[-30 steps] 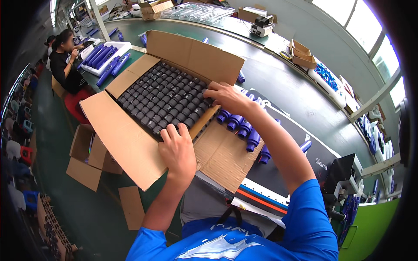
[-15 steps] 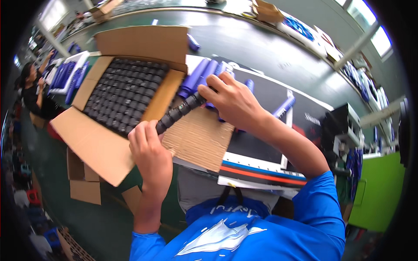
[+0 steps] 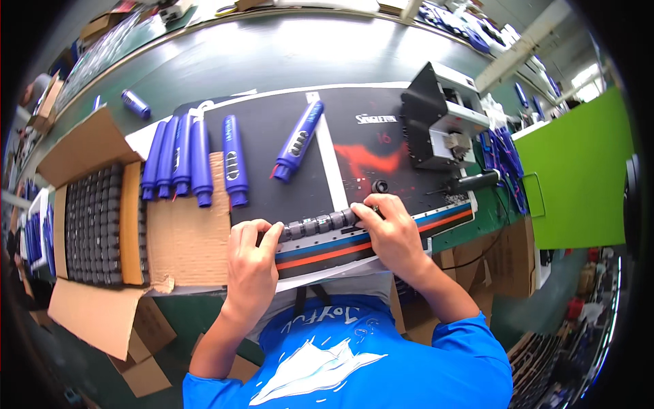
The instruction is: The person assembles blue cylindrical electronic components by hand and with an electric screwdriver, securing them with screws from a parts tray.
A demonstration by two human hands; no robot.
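A row of several short black cylindrical pieces [image 3: 317,225] lies end to end along the striped front edge of a black mat [image 3: 272,160]. Pinched at the row's left end are the fingers of my left hand [image 3: 252,259]. My right hand [image 3: 394,232] grips the right end, its fingertips covering the last piece. One loose black cylindrical piece [image 3: 379,186] sits on the mat just beyond my right hand. Past my left hand, a blue-purple tube-shaped housing [image 3: 235,160] lies on the mat, and another tilted housing [image 3: 298,141] rests farther right.
At the left, an open carton [image 3: 129,228] holds packed rows of black cylindrical pieces. Several purple housings [image 3: 202,163] lie beside it on a cardboard sheet [image 3: 187,249]. A black and silver bench machine [image 3: 446,119] with a black handle [image 3: 477,180] stands right, before a green panel [image 3: 572,177].
Both hands have carried the row of black pieces from beside the carton rightward and down to the mat's front edge. The row was slanted and is now nearly level. My view has turned right.
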